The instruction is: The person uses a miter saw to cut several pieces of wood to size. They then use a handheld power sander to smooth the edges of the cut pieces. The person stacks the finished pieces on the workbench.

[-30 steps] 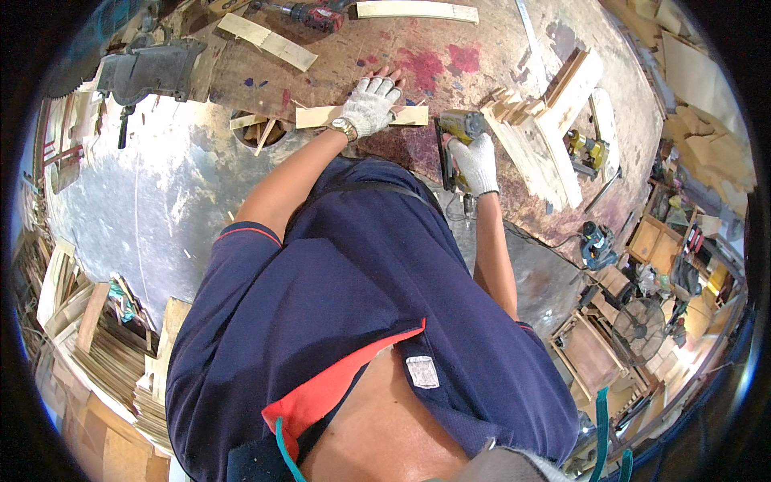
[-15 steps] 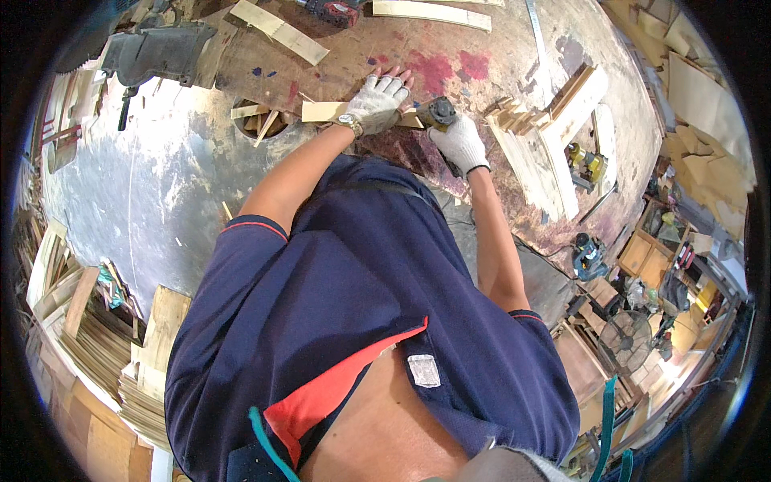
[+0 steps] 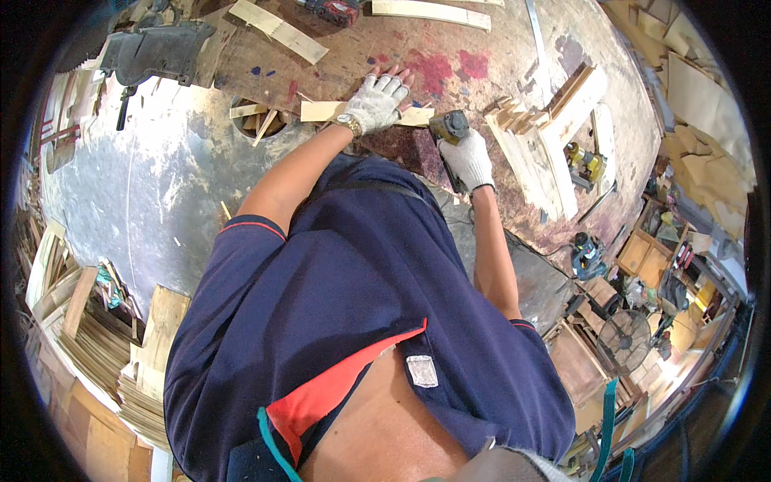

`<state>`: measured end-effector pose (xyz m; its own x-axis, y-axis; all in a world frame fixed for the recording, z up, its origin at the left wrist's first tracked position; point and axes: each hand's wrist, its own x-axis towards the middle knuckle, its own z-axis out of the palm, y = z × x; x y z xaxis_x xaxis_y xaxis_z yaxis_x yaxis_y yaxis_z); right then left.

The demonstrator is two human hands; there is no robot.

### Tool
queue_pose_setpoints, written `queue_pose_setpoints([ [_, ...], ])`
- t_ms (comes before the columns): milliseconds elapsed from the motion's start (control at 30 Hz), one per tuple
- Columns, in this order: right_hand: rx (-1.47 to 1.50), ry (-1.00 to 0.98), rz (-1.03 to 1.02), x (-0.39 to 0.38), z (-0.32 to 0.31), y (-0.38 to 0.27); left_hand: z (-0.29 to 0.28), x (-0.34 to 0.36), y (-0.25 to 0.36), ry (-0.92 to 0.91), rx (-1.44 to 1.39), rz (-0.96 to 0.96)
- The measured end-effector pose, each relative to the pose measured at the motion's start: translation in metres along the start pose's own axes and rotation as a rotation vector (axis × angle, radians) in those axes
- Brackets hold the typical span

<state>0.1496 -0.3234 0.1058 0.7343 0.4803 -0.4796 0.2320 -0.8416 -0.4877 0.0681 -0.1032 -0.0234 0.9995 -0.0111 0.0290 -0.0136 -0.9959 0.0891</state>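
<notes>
A short pale wooden strip (image 3: 321,111) lies crosswise on the stained workbench, close in front of my body. Across its middle my left hand (image 3: 376,104), in a white glove with bare fingertips, presses down flat with fingers stretched out; the palm hides that part of the wood. By the strip's right end, my gloved right hand (image 3: 469,159) is closed round the handle of a nail gun (image 3: 450,126). Its round dark head sits just past the strip's end; whether its tip touches anything is hidden.
Right of the nail gun stands a stack of pale wood pieces (image 3: 526,161), with a yellow-black tool (image 3: 588,163) among them. Loose strips (image 3: 279,32) and a red-black power tool (image 3: 336,11) lie at the back. A round hole (image 3: 265,119) holds offcuts; a dark vise (image 3: 157,55) stands far left.
My right hand has drawn the nail gun slightly right and toward me, uncovering more of the strip's right end. My left hand stays nearly in place on the strip.
</notes>
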Motion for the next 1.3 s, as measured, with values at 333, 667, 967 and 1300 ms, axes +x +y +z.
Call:
queue_pose_setpoints([
  [333,0.060,0.018,-0.103,0.007,0.016,-0.046,0.023,-0.004,-0.018,0.183,-0.405,-0.037],
  [667,0.250,0.377,0.088,-0.031,0.041,0.038,-0.017,-0.087,-0.049,0.074,-0.202,0.062],
  [967,0.323,0.406,0.128,-0.039,0.053,0.063,-0.115,0.074,-0.044,0.701,-0.163,-0.019],
  [1300,0.320,0.439,0.165,-0.037,0.061,0.067,-0.047,0.013,-0.166,0.345,-0.318,-1.431],
])
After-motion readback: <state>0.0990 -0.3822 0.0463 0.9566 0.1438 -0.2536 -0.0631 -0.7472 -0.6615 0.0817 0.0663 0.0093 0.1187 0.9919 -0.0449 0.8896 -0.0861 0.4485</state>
